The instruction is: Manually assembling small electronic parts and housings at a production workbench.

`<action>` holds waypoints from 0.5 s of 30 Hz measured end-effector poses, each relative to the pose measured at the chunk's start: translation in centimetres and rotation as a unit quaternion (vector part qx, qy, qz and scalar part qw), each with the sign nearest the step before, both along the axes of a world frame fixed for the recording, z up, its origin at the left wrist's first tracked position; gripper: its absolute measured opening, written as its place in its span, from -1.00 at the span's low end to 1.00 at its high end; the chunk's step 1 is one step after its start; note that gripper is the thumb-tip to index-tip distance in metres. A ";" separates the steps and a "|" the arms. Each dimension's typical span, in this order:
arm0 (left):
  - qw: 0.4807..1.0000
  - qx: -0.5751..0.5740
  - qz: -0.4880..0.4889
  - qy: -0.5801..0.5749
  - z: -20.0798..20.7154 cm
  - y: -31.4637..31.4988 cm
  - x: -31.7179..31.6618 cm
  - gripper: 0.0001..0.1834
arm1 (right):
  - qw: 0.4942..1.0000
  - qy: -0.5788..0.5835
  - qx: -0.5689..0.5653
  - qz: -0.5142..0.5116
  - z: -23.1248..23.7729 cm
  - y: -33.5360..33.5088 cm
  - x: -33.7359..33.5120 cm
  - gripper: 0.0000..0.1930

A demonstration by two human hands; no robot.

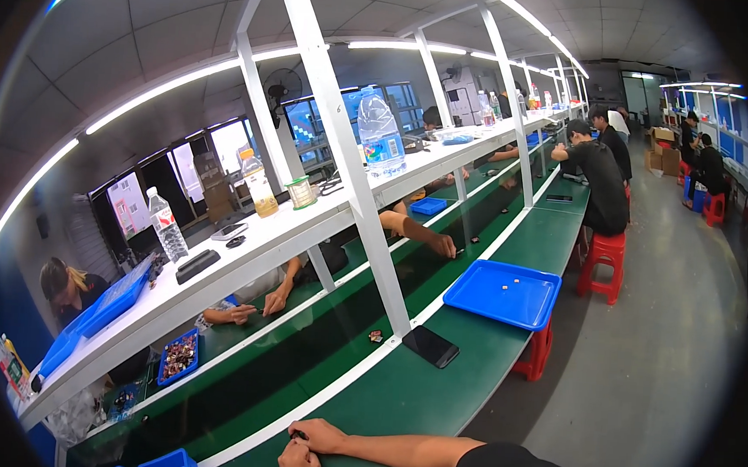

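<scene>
While both bare hands come together low in the view over a dark green workbench top (382,403), the right hand (319,436) has its fingers curled closed on a small black piece (298,435), right up against the left hand (298,464), which is bunched just below; can't tell if the left one grips the piece too. Elbow room's decent: bare green surface runs ahead to a flat black smartphone (430,346), well clear of the knuckles. On the left, a thin white edge strip (345,374) divides bench from a dark green conveyor belt (299,373), and a blue plastic bin (169,462) pokes in at the bottom. Past the phone, a shallow blue plastic tray (506,295) reaches the bench's outer edge, so that's the tight spot. Material-wise, the tray's smooth with rounded corners and a raised rim, holding a few tiny pale bits (511,285). The belt has a slight sheen and carries a little coppery-brown cluster (375,336), too small to make out. Beside it, a square-sided white post (345,147) rises past a long white shelf.
</scene>
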State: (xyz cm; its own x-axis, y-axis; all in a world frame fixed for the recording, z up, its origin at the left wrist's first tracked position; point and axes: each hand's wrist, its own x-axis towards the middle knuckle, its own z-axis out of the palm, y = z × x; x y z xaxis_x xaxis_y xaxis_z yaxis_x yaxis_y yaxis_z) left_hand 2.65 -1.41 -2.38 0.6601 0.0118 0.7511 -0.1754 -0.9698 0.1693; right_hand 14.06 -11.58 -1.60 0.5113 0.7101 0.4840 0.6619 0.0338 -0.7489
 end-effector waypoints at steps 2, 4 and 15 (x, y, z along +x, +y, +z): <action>1.000 0.006 0.006 0.001 -0.3 1.1 0.1 -0.79 | 0.998 -0.004 0.046 -0.041 0.1 -0.4 0.9 -0.77; 0.999 0.014 0.015 0.025 -0.8 1.5 -0.5 -0.77 | 0.988 0.060 0.106 -0.095 0.8 -1.6 2.0 -0.79; 0.987 -0.029 -0.079 0.140 2.9 -1.0 -2.3 -0.63 | 0.786 0.375 0.350 -0.345 16.3 -37.9 22.3 -0.76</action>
State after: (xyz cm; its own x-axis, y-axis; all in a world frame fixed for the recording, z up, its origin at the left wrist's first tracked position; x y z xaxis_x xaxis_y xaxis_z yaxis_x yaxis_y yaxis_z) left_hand 0.38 -2.44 0.50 0.8388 -0.0700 0.5399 -0.2617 -0.9215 0.2870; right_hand 36.35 -49.49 14.65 0.9857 -0.1678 0.0122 0.0856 0.4373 -0.8952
